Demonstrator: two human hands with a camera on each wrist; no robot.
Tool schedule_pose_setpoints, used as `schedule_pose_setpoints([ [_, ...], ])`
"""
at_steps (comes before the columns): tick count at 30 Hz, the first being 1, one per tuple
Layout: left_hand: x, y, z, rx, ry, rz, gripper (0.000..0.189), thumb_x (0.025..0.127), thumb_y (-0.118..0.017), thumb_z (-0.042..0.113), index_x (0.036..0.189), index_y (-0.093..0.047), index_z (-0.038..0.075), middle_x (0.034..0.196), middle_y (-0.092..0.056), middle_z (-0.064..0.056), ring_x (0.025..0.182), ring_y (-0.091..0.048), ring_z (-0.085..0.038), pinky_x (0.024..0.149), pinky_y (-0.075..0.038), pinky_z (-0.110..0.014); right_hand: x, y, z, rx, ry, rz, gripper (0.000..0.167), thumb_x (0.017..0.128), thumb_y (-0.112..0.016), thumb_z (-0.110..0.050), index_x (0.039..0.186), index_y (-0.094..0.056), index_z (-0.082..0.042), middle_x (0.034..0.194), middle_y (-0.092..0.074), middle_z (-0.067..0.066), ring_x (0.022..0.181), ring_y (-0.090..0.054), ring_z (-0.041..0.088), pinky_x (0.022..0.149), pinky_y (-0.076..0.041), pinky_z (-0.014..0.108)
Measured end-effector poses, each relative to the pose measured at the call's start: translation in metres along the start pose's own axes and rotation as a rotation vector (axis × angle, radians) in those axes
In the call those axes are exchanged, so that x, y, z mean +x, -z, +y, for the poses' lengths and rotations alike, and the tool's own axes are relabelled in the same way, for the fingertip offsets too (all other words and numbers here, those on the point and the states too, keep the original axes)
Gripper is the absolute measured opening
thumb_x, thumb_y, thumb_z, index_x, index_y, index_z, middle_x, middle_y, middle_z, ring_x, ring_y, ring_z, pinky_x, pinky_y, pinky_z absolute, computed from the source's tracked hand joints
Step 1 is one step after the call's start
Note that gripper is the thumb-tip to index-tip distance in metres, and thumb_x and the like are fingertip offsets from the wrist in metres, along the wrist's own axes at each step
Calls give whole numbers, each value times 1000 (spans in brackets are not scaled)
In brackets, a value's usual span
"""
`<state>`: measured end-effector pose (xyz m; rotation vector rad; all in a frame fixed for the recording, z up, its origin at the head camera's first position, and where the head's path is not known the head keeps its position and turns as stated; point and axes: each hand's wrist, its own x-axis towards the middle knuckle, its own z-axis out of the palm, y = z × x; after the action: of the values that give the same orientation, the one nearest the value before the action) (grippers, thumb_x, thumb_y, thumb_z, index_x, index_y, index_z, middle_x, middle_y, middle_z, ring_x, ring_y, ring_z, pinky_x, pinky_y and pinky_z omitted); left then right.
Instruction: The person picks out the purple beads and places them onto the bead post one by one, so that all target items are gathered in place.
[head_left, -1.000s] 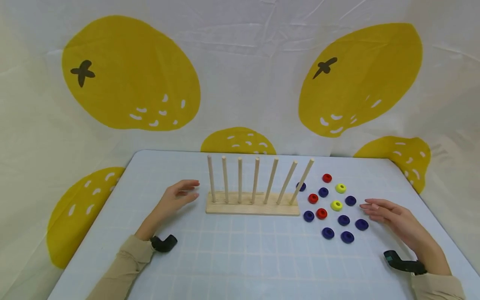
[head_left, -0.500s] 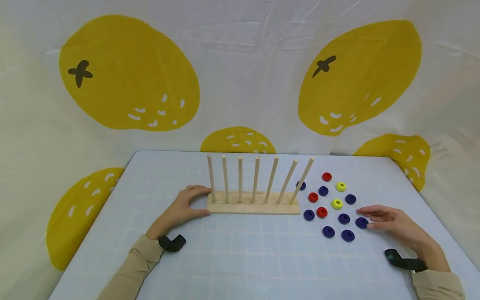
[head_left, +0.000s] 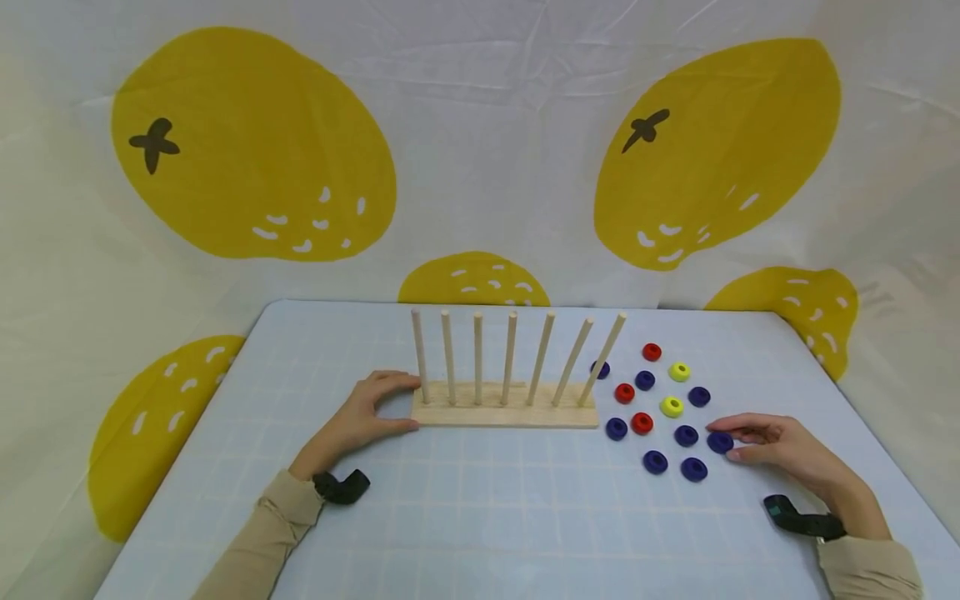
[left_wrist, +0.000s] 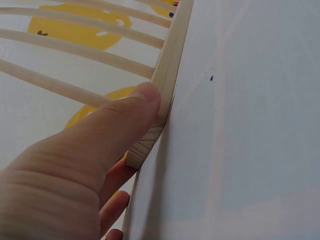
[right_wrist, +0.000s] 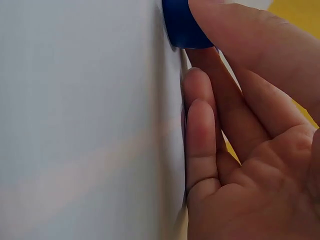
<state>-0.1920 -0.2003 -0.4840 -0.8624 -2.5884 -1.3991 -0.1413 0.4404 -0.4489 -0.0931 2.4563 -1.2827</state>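
Head view: left hand (head_left: 360,418) grips the left end of the wooden peg rack (head_left: 504,414) at frame centre; right hand (head_left: 776,442) pinches 1 blue ring (head_left: 719,442) at lower right; pickup step, judged; next calls for lifting it onto a peg.

A pale blue table (head_left: 480,517) with a faint grid of lighter lines filled the lower part of the head view, its far corners rounded. Behind and to both sides hung a creased white cloth backdrop (head_left: 495,133) printed with large yellow lemons (head_left: 255,142) bearing dark stem marks and small white flecks. Soft, even light fell across the scene, leaving only faint shadows on the tabletop.
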Motion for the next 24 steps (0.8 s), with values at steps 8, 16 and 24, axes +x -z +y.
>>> schedule_pose_setpoints([
  [8, 2, 5, 27, 7, -30, -11, 58, 71, -87, 1, 125, -64, 0, 129, -59, -21, 121, -48, -40, 101, -37, -56, 2, 1, -5, -36, -42, 27, 47, 89, -75, -23, 129, -64, -2, 121, -67, 1, 97, -59, 14, 81, -49, 21],
  [16, 1, -1, 2, 46, -51, 14, 61, 69, -90, 6, 125, -65, 4, 130, -61, -16, 120, -49, -36, 100, -38, -53, 4, 5, -9, -41, -14, -8, 45, 90, -74, -20, 129, -63, 0, 122, -67, 7, 97, -62, 15, 82, -51, 22],
  [24, 1, 0, -7, 36, -60, 1, 61, 72, -91, 17, 127, -66, 12, 131, -61, -6, 121, -49, -27, 100, -40, -50, 4, 14, -17, -57, -3, -59, 48, 92, -72, -19, 133, -59, 1, 123, -68, 5, 101, -64, 6, 83, -50, 19],
])
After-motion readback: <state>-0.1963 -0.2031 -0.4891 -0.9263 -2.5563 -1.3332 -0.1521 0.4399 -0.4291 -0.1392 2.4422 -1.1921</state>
